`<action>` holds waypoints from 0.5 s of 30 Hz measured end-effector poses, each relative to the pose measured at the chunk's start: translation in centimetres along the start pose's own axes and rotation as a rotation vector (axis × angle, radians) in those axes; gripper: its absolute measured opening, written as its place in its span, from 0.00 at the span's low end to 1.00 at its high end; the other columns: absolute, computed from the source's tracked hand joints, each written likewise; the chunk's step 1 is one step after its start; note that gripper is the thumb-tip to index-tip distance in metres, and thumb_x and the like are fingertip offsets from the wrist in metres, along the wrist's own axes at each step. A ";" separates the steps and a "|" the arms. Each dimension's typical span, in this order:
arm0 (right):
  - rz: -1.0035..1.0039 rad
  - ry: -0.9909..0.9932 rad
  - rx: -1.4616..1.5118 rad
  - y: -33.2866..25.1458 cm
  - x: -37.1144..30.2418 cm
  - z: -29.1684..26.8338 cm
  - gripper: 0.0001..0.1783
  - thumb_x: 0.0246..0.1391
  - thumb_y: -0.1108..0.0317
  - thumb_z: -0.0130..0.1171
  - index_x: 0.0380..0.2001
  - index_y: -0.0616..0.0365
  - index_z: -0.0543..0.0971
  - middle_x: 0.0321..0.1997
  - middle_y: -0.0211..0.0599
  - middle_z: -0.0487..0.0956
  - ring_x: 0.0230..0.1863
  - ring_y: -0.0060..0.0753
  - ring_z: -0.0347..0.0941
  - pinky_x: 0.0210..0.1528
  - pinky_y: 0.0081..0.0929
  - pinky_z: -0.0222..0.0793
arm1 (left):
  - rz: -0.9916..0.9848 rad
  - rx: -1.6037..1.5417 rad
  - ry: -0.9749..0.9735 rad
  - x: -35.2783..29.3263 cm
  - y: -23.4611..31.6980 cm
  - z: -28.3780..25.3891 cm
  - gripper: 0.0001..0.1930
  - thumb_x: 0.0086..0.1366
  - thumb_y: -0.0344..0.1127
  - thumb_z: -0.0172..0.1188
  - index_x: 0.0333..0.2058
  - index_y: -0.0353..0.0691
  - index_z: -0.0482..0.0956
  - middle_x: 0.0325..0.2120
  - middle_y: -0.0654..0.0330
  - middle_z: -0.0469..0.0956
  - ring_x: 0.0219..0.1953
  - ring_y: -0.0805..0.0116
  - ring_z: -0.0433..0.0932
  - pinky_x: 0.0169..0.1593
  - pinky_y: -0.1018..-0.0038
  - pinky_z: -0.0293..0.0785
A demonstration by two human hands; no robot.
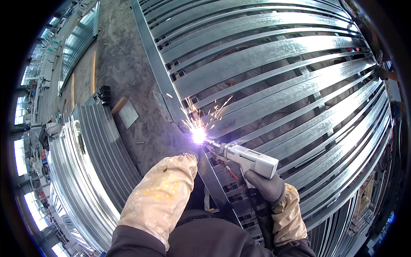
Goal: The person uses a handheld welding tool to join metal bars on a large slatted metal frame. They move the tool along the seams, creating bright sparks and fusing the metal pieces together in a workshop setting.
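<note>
My right hand [267, 187], in a dark glove, is wrapped round the handle of a silver welding gun [252, 159]. The gun's nozzle points left at a bright white-violet weld spot [199, 135] on the long metal side rail [155, 64], where the slats end. Orange sparks fly up from the spot, and its glare hides the joint. A thick black cable [262, 214] runs down from the gun. My left forearm, in a tan protective sleeve [159, 192], reaches to just below the weld; its hand and fingers are hidden.
Shiny metal slats [239, 70] of a large frame spread across the right. Stacked ribbed metal profiles [102, 145] lie at left. On the concrete floor [124, 55] are a flat metal plate [128, 114] and wooden strips [93, 73]. Another person's hand [380, 73] shows at the far right edge.
</note>
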State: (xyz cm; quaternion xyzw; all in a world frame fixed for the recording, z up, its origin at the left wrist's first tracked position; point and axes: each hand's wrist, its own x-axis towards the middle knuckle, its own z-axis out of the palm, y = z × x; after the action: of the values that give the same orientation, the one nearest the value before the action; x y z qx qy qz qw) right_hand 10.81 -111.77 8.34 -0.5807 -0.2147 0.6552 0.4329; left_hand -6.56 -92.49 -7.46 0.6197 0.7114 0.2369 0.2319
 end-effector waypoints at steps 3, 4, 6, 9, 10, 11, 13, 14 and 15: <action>0.012 -0.003 0.012 0.4 -0.2 -0.1 0.13 0.62 0.65 0.55 0.42 0.63 0.79 0.31 0.33 0.81 0.31 0.24 0.77 0.34 0.24 0.73 | 0.001 0.000 -0.004 -0.1 0.0 0.1 0.19 0.76 0.45 0.43 0.48 0.31 0.69 0.41 0.36 0.77 0.45 0.34 0.76 0.48 0.52 0.70; 0.014 -0.001 0.014 0.6 -0.2 -0.2 0.13 0.62 0.65 0.55 0.42 0.63 0.79 0.31 0.33 0.81 0.31 0.24 0.77 0.34 0.24 0.73 | 0.001 0.000 -0.007 0.0 0.0 0.2 0.19 0.76 0.45 0.43 0.48 0.31 0.69 0.41 0.36 0.77 0.45 0.34 0.76 0.48 0.52 0.70; 0.042 0.010 0.028 0.8 -0.3 -0.2 0.13 0.62 0.64 0.55 0.42 0.63 0.79 0.31 0.33 0.81 0.31 0.24 0.77 0.34 0.24 0.73 | 0.004 -0.001 -0.008 0.0 0.0 0.2 0.19 0.76 0.45 0.43 0.48 0.31 0.69 0.41 0.36 0.77 0.45 0.34 0.75 0.48 0.52 0.70; 0.038 0.047 0.036 0.8 -0.6 -0.3 0.13 0.62 0.64 0.56 0.42 0.63 0.79 0.32 0.33 0.81 0.32 0.23 0.77 0.35 0.24 0.73 | 0.006 -0.008 -0.028 -0.3 0.2 1.0 0.19 0.76 0.45 0.43 0.48 0.31 0.70 0.41 0.36 0.77 0.45 0.34 0.75 0.48 0.52 0.70; 0.026 0.043 0.038 0.7 -0.6 -0.1 0.13 0.62 0.64 0.56 0.42 0.63 0.79 0.32 0.33 0.81 0.33 0.23 0.77 0.35 0.24 0.74 | 0.002 -0.003 -0.017 -0.1 0.1 0.7 0.19 0.76 0.45 0.43 0.48 0.31 0.70 0.41 0.36 0.77 0.45 0.34 0.75 0.48 0.52 0.70; 0.038 0.029 0.040 0.7 -0.6 0.0 0.13 0.62 0.64 0.56 0.42 0.63 0.79 0.32 0.33 0.81 0.33 0.24 0.77 0.36 0.25 0.74 | 0.001 0.000 -0.010 -0.1 0.0 0.4 0.19 0.76 0.45 0.43 0.48 0.31 0.70 0.41 0.36 0.77 0.45 0.34 0.75 0.48 0.52 0.70; 0.064 0.016 0.045 0.7 -0.6 -0.1 0.13 0.62 0.64 0.56 0.43 0.63 0.79 0.33 0.33 0.81 0.34 0.24 0.77 0.37 0.25 0.74 | 0.002 0.000 -0.006 0.0 0.0 0.3 0.19 0.76 0.45 0.43 0.47 0.31 0.70 0.41 0.36 0.77 0.45 0.34 0.75 0.48 0.52 0.70; 0.053 0.016 0.034 0.8 -0.7 -0.2 0.13 0.62 0.64 0.56 0.43 0.63 0.79 0.33 0.33 0.81 0.35 0.24 0.77 0.37 0.25 0.74 | 0.001 0.000 -0.006 0.0 0.0 0.4 0.19 0.76 0.45 0.43 0.47 0.31 0.70 0.41 0.36 0.77 0.45 0.34 0.75 0.48 0.52 0.70; 0.041 0.016 0.023 0.8 -0.8 -0.3 0.13 0.62 0.64 0.56 0.43 0.63 0.79 0.33 0.33 0.81 0.35 0.24 0.77 0.38 0.25 0.74 | 0.003 -0.006 -0.006 -0.1 0.0 0.5 0.19 0.76 0.45 0.43 0.47 0.31 0.70 0.41 0.36 0.77 0.45 0.34 0.75 0.48 0.52 0.70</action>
State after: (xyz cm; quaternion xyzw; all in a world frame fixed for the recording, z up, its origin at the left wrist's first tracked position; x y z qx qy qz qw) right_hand 10.81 -112.86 8.10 -0.5851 -0.1918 0.6616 0.4279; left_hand -6.21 -92.55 -7.87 0.6208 0.7091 0.2375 0.2353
